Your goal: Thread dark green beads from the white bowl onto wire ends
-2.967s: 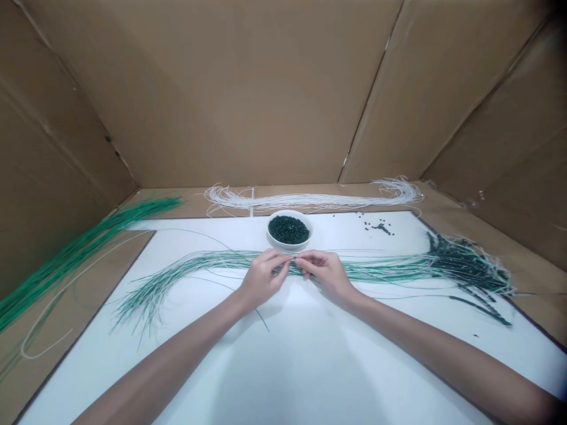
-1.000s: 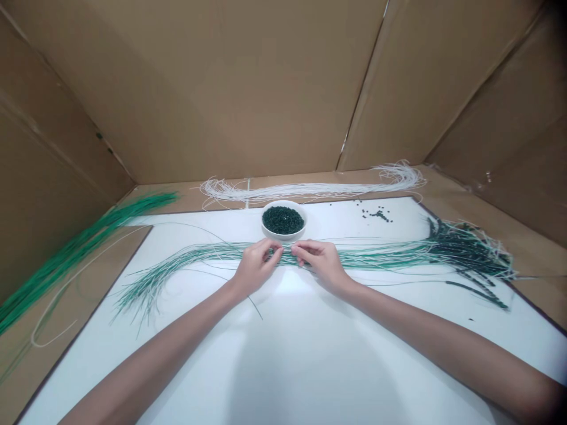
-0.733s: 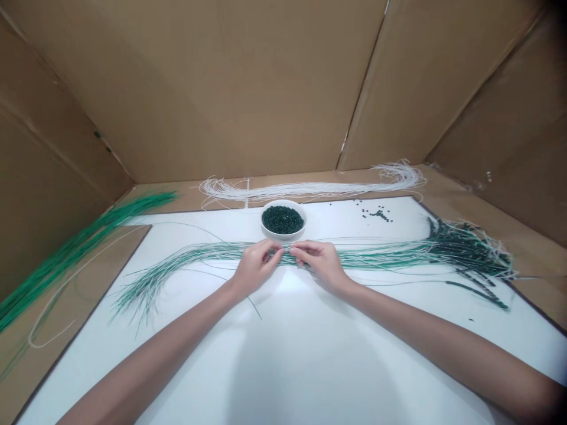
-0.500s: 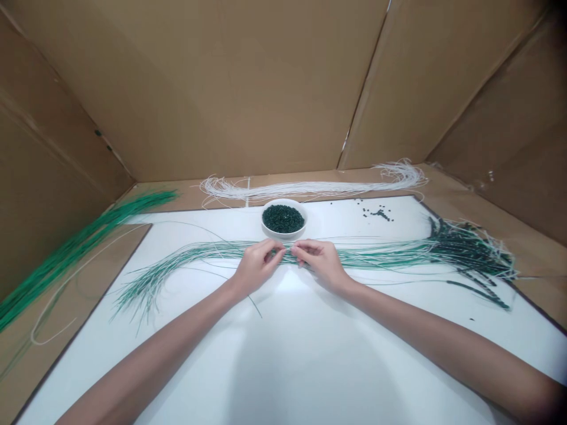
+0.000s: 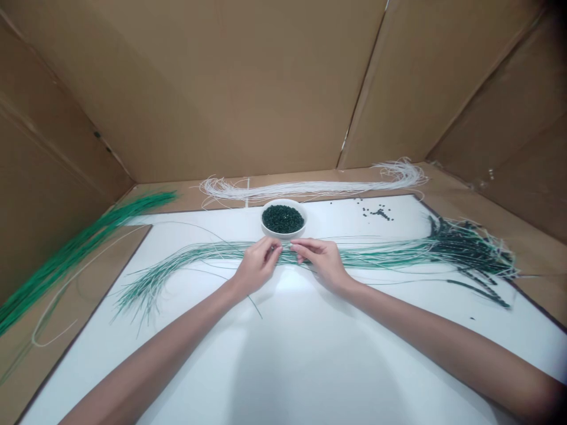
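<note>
My left hand is closed in a pinch over the middle of a bundle of green and white strands. Facing it, a small gap away, my right hand also pinches with thumb and forefinger. Whatever is between the fingertips of either hand is too small to make out. Just beyond the fingers stands a white bowl heaped with dark green beads. Dark beads are threaded on the strands at the bundle's right end. One thin green strand passes under my left forearm.
Loose dark beads lie on the white board at the back right. A white strand bundle lies along the cardboard wall. Green strands and a curved white strand are at the left.
The fingertips of my two hands have drawn slightly apart, the left shifting a little leftward. The bundle, bowl and beads stay where they were.
</note>
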Available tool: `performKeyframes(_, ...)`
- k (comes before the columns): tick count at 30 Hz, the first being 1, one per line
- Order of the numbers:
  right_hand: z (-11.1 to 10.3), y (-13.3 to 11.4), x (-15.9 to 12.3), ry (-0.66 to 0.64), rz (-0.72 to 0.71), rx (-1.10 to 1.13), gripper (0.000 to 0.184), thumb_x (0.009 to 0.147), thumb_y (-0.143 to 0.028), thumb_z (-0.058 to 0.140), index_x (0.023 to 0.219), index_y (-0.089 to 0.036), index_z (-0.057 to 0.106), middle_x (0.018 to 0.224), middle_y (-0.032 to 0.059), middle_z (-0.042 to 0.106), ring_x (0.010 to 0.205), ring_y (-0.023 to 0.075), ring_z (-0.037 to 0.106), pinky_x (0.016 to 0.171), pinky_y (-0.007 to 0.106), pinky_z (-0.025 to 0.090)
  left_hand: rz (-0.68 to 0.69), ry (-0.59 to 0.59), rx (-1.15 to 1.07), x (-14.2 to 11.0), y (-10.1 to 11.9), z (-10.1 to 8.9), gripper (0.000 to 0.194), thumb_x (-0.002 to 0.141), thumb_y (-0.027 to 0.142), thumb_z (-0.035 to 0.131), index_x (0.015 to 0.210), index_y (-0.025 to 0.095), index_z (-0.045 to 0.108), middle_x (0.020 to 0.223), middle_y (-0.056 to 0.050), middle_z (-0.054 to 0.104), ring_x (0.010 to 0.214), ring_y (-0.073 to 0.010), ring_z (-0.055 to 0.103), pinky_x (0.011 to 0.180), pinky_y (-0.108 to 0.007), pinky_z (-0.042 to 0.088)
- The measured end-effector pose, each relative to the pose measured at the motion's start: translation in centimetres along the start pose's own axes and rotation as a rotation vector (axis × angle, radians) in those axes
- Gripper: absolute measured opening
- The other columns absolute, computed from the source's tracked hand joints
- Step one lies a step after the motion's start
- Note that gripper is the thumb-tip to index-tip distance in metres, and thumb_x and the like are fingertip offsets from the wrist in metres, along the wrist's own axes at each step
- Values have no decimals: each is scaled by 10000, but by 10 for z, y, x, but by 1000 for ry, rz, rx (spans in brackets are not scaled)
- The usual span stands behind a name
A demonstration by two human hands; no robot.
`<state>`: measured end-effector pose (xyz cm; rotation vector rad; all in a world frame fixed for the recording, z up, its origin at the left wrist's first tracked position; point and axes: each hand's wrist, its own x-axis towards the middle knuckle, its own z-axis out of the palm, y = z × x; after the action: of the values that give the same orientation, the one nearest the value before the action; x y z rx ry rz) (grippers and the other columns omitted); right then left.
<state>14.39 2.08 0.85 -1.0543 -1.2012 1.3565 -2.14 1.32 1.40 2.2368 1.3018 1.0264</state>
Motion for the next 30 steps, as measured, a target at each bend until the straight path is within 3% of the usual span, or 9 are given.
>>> performKeyframes(15, 2, -1, -2, -17, -15, -87, 279, 586, -381, 680, 700, -127, 667, 552, 12, 563, 496, 98, 484, 521, 243, 435, 29, 20, -25, 0, 2, 1, 142, 825, 236, 446, 818, 175, 574, 722, -9, 563, 604, -93, 480, 582, -202, 372)
performKeyframes(19, -2, -20, 2, -27, -78, -137, 273, 613, -355, 666, 768, -131, 684, 587, 24, 600, 489, 103, 510, 516, 249, 451, 7, 98, -23, 5, 5, -9, 140, 819, 230, 457, 785, 170, 578, 704, -7, 567, 609, -94, 482, 577, -203, 371)
performKeyframes(23, -8, -52, 27, -5, -266, -293, 217, 667, -270, 621, 829, -146, 692, 688, 42, 661, 593, 141, 591, 631, 279, 486, -19, 299, 15, 24, 3, -20, 114, 803, 234, 482, 776, 168, 571, 722, -8, 569, 638, -100, 491, 590, -205, 375)
performKeyframes(26, -8, -58, 57, -82, -239, -404, 186, 635, -174, 623, 801, -170, 705, 735, 37, 685, 692, 186, 626, 714, 318, 485, -28, 368, 25, 38, -5, -16, 122, 813, 232, 460, 786, 171, 562, 761, -14, 562, 704, -114, 506, 642, -217, 388)
performKeyframes(30, -3, -46, 83, -180, -173, -548, 196, 611, -94, 605, 738, -195, 715, 725, 23, 692, 757, 217, 634, 775, 346, 467, -37, 374, 47, 40, -12, 0, 132, 831, 221, 424, 804, 172, 543, 789, -25, 536, 790, -138, 498, 722, -247, 387)
